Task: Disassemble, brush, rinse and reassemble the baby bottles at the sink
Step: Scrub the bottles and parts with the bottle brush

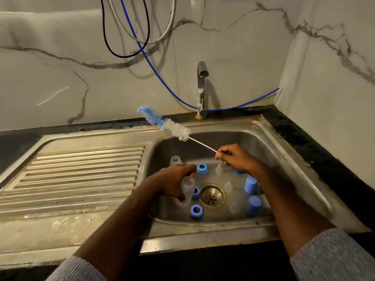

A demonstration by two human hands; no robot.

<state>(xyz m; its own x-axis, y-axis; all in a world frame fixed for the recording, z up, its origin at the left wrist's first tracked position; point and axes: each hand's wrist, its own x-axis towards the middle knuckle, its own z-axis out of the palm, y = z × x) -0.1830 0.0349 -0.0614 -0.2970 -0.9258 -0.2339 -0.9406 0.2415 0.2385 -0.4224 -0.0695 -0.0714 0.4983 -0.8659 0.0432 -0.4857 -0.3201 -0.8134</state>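
My left hand [174,182] grips a clear baby bottle body [186,192] above the left side of the sink basin [288,159]. My right hand [235,158] pinches the wire handle of a bottle brush [171,126]; its blue and white bristles point up and left, outside the bottle. In the basin lie blue collar rings [202,168] [196,211], blue caps [251,185] [254,205], clear teats [218,169] [228,186] and a second clear bottle [175,160].
The drain strainer [212,196] sits mid-basin. A chrome tap [202,88] stands behind the sink, with no water running. A ribbed draining board [81,173] lies to the left. Blue, black and white hoses [154,72] hang on the marble wall.
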